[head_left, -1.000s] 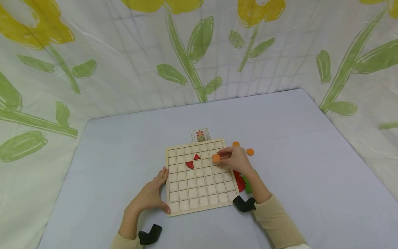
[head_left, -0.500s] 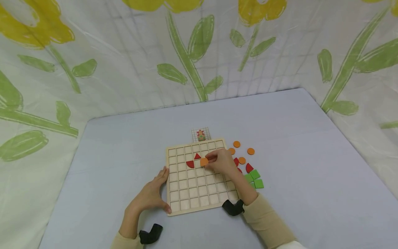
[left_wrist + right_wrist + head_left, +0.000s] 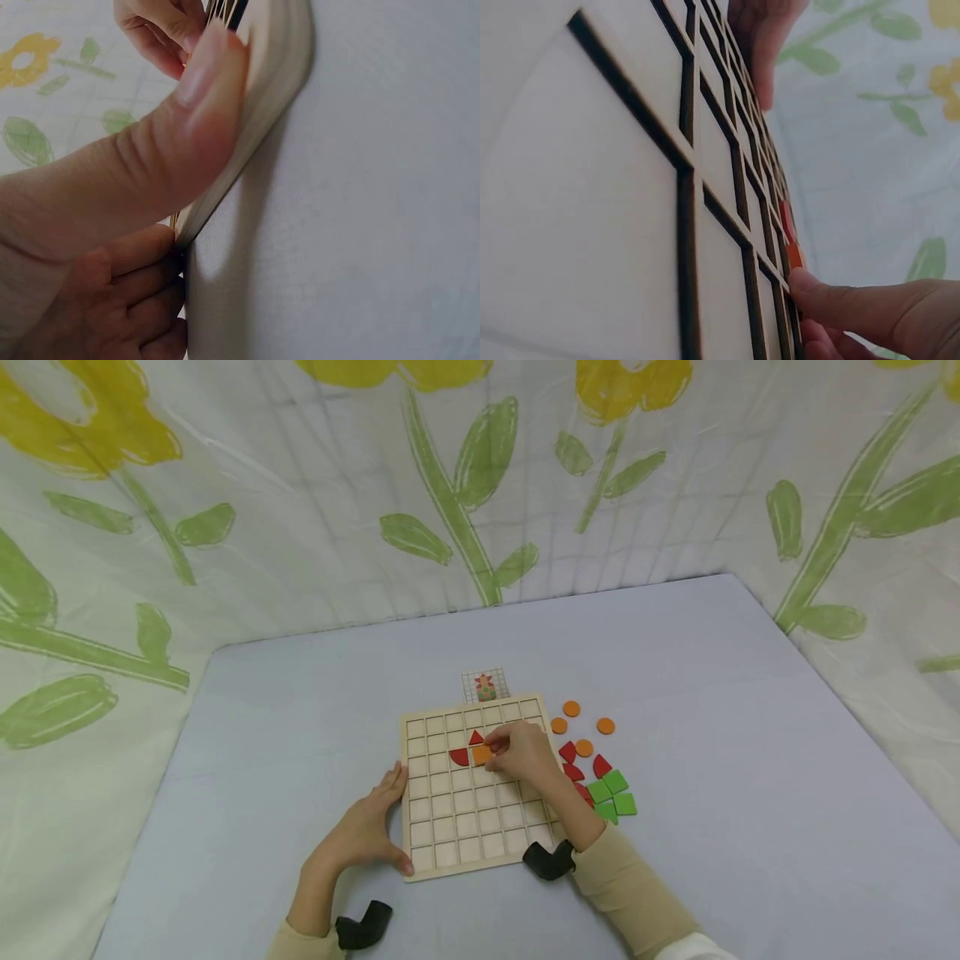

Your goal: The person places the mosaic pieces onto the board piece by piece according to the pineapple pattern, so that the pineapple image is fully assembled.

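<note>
Left hand [image 3: 363,831] blocks grid board's [image 3: 453,827] left edge; right hand [image 3: 519,752] covers some right cells. Orange discs [image 3: 605,726], red pieces [image 3: 602,766], green squares [image 3: 624,803] obstruct right side. Passable: table's [image 3: 757,735] far right.

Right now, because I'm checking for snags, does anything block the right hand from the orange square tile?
Nothing visible does: the right hand touches the orange square tile at its right edge. The red quarter-circle tile lies on the opposite side.

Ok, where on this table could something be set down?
Bare table lies left of the left hand, between the card and the curtain, and widely right of the green squares. Crowded: beside the right edge of the board, with orange discs and red pieces, and mid-board, where the right hand holds an orange square.
</note>
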Motion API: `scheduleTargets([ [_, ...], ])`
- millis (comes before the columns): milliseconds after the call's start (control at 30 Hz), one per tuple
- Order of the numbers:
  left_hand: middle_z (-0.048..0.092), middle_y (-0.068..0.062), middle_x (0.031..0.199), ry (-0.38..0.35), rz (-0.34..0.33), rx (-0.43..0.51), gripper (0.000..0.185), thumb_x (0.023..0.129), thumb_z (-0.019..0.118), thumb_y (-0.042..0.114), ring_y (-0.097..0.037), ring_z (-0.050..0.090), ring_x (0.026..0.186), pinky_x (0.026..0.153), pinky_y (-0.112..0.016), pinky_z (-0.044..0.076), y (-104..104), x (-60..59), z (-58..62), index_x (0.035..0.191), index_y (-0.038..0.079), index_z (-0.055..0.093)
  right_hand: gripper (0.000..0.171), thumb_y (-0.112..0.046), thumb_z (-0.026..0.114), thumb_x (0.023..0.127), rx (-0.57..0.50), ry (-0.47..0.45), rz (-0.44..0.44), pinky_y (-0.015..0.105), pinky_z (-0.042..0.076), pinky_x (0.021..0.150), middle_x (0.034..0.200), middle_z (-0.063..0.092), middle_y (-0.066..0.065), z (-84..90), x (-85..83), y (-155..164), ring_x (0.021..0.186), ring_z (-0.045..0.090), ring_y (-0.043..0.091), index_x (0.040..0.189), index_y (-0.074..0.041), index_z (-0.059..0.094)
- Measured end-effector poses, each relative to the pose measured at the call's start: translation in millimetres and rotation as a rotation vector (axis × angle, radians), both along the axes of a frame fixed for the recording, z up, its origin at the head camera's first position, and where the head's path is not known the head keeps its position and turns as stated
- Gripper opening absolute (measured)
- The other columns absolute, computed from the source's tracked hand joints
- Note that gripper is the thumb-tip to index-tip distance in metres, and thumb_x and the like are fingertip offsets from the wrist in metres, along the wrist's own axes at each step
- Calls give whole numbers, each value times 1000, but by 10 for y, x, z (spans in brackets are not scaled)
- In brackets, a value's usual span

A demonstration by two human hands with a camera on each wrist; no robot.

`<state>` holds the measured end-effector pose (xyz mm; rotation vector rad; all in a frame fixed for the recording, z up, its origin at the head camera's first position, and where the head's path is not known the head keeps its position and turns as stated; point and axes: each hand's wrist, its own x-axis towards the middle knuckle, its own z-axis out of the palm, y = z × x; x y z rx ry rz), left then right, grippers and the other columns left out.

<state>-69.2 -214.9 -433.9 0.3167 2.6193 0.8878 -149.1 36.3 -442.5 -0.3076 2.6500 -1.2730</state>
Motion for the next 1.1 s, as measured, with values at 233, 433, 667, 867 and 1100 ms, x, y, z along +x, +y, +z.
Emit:
scheduleTargets([
  [233,16,-24,156,-7,7,-3,135,43,98,23,-44,18,143,110,-64,22,9,-6,-4,149,-9,21,23,-5,83,74,-13,-21,0,27,53,67,80,68,0,18,6,15,74,63,13,96,-3,75],
  [433,18,-24,156,12,-2,0,136,42,97,26,-43,19,143,110,-63,24,-8,-8,-40,149,-8,22,17,-4,80,77,-25,-11,-2,27,54,67,79,69,1,9,4,10,74,64,14,93,-3,75],
  [667,17,-25,156,9,6,22,134,42,97,24,-45,19,142,109,-64,22,-3,-2,-29,148,-10,23,15,-6,80,78,0,-1,-7,26,53,65,78,69,0,-2,-2,-19,73,64,14,93,-4,76],
  [867,17,-24,156,4,4,-2,134,42,97,23,-44,18,142,110,-63,22,4,-5,-19,148,-10,22,14,-7,79,79,13,-30,-35,25,51,62,78,68,-1,2,5,-38,72,61,13,93,-6,77],
  [1100,17,-24,156,7,2,0,134,42,97,24,-44,19,142,110,-63,22,3,-9,-37,148,-10,22,15,-7,78,80,11,-36,-41,25,51,61,78,69,0,5,8,-37,72,61,13,95,-5,77],
])
